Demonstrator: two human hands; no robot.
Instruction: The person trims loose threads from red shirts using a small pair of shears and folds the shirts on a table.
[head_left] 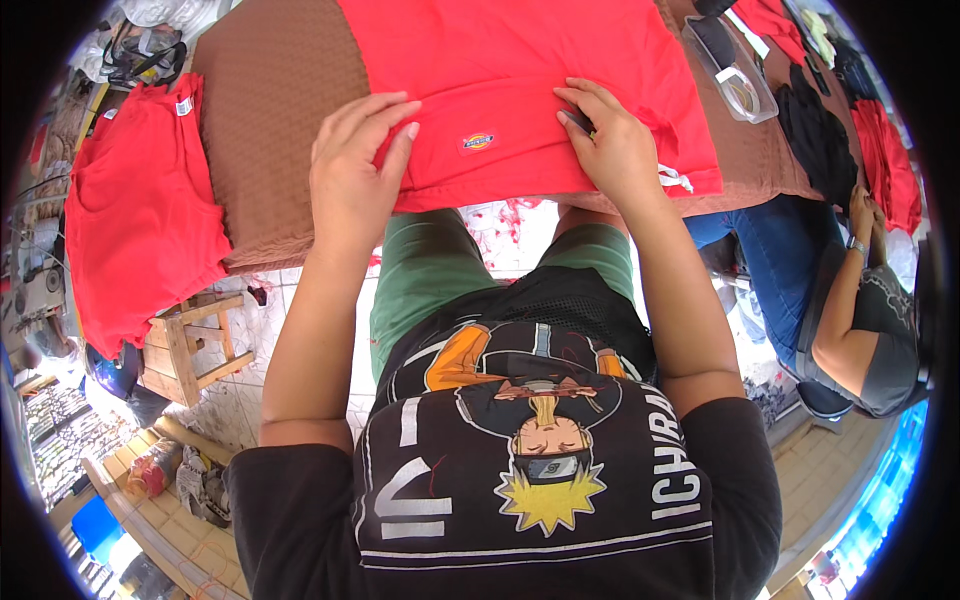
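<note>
Brown-covered table [280,130] under a large red garment [530,50], a clear plastic box [762,85] and black cloth [815,130].

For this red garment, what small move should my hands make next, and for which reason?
I would probably draw the left hand and right hand gently apart to smooth the red garment. Both hands rest on it, one on each side of the small sewn label, and a crease runs across the cloth just above that label.

Black printed T-shirt [470,485] (green shorts [425,268])
</note>
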